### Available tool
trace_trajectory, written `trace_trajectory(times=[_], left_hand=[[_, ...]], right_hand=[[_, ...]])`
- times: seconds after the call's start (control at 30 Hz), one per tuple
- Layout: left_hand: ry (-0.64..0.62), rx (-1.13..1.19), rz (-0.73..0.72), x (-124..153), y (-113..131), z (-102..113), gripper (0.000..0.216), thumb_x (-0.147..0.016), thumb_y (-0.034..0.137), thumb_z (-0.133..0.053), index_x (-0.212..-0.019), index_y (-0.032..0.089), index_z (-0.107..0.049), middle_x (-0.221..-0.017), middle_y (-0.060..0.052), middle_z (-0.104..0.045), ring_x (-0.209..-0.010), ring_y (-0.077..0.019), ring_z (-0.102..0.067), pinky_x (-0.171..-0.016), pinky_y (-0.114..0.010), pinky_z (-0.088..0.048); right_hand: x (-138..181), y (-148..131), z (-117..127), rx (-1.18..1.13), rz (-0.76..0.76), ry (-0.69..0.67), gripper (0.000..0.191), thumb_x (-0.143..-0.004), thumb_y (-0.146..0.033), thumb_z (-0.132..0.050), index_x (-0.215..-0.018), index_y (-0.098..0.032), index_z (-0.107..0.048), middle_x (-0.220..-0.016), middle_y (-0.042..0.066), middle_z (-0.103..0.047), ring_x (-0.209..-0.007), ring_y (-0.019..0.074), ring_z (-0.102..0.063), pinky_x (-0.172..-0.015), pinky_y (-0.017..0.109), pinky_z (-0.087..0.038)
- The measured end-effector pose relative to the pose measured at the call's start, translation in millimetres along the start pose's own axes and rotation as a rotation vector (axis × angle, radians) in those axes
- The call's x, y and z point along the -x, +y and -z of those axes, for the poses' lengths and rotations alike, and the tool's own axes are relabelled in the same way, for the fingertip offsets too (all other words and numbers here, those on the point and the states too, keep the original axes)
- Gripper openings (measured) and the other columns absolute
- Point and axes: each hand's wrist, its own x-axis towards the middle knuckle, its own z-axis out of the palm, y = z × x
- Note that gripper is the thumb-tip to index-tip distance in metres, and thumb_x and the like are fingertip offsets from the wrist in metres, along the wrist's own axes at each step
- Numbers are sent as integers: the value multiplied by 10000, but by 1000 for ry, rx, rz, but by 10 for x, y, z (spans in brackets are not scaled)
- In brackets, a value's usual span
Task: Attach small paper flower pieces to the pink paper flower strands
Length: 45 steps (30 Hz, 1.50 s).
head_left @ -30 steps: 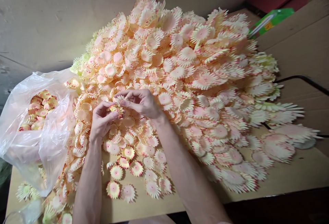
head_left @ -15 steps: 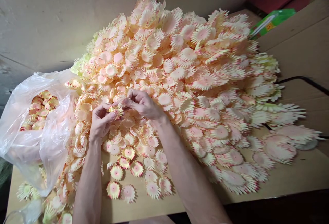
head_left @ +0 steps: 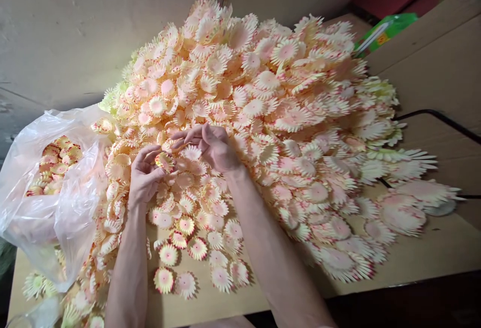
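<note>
L hand (head_left: 145, 177) pinches one small flower disc (head_left: 164, 161) btw thumb and fingertips, palm turned up, other fingers curled round it. The disc is held just above the heap, face tilted up and toward the right. It's round w/ fringed edge, so no real long axis.

R hand (head_left: 216, 150) sits just right and slightly far of the disc, close but not touching it. Its fingers (head_left: 183, 139) stretch left w/ thumb and forefinger nearly together, low over the heap. Can't tell if they grip anything. So the disc is in the L hand, w/ R fingertips the next nearest thing. Both forearms come in from the near edge.

Flower heap (head_left: 270, 92) is huge, cream-pink w/ red tips. It runs from centre to far and right, w/ bigger petal layers toward the right edge. Loose single discs (head_left: 165, 279) lie flat on the near side, btw the forearms.

- Left: clear plastic bag (head_left: 56, 207), mouth open, more discs inside.
- Surface: brown cardboard sheet (head_left: 432, 248).
- Far left: pale wall (head_left: 75, 27).
- Far right: green packet (head_left: 383, 31) and a black cable (head_left: 443, 117) across the cardboard.
</note>
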Motion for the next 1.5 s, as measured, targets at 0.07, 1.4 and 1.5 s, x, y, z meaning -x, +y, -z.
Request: trace_trajectory(times=[0.07,1.4,1.5], left_hand=[[21,-6,-9,-11,-15,16,482,-524,245,-945,-953,256,-724,-933,23,-729,-752,-120,-719,-721,-244,-619],[42,-149,-171,-26,-36,-16,318,-532,131,-920,-788,241,-766,-962,-28,-733,-947,-146,-684,-788,-241,-566],[87,-74,-145,-17,-34,-45,305,-546,170,-923,-778,232,-734,-933,-18,-754,-917,-147,-709,-782,-246,-581]], right_hand=[[-2,12,8,0,47,40,412,-807,-571,-701,-734,-166,-680,-937,93,-753,-829,177,-711,-728,307,-587],[-15,48,-76,46,-152,-58,202,-651,-200,-827,-715,-136,-647,-733,-4,-675,-686,87,-617,-678,214,-501],[-15,48,-76,7,-113,-53,207,-660,-208,-822,-729,-144,-638,-745,-5,-672,-709,94,-610,-706,228,-498]])
